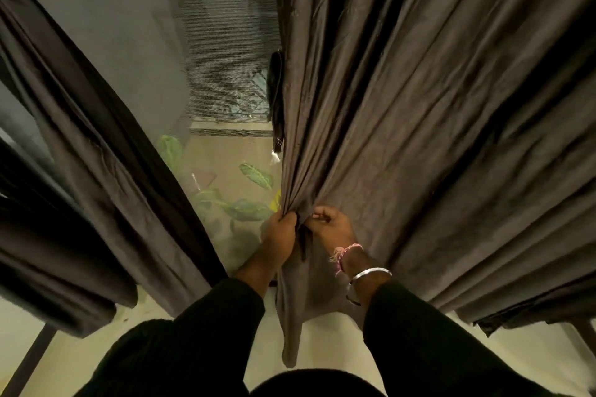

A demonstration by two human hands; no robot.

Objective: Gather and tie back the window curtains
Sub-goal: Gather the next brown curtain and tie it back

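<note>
Right curtain (419, 126) — brown woven cloth, matt with faint sheen along folds, soft creases. Left curtain (106, 177) same brown cloth, darker band down its edge. Window screen (222, 51) fine dark mesh, see-through. Bangle (371, 274) on right wrist — polished silvery metal, glossy. Wrist thread (346, 251) pink and white, twisted, frayed ends. Sleeves (429, 342) dark matt fabric. Floor (325, 342) pale, smooth.
</note>
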